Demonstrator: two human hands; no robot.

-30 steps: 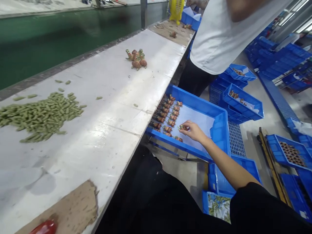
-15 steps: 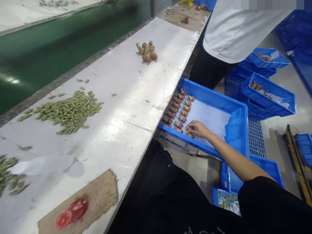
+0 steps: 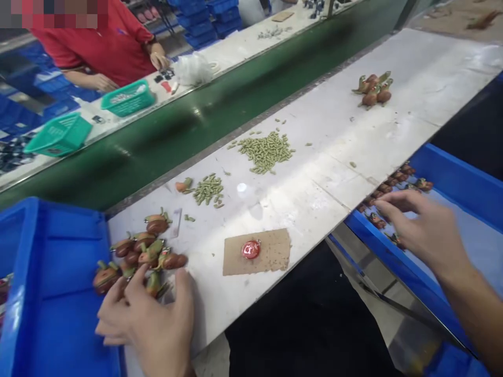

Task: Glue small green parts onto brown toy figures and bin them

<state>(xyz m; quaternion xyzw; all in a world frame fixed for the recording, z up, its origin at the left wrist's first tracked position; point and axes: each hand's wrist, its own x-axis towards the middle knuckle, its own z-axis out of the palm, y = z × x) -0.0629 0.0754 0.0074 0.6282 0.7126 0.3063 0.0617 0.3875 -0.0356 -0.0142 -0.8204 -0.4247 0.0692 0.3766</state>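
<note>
My left hand reaches over a pile of small brown-and-green figurines at the table's left end. Its fingers and thumb are spread around the nearest pieces; I cannot tell whether they touch. Over the edge of a blue crate at the right is my right hand, its fingers curved and apart, with nothing seen in them. Rows of similar figurines lie on white paper in that crate, partly hidden by this hand. Between the hands, a piece of cardboard bears a glossy red blob.
Small green pieces lie in a larger heap and a smaller heap. Another figurine cluster stands farther along the table. A blue bin borders the left end. Across the green strip, a person in a red shirt works beside green baskets.
The view has swung left. My left hand has come into view at the figurine pile. My right hand has risen off the figurines in the crate, its fingers now apart.
</note>
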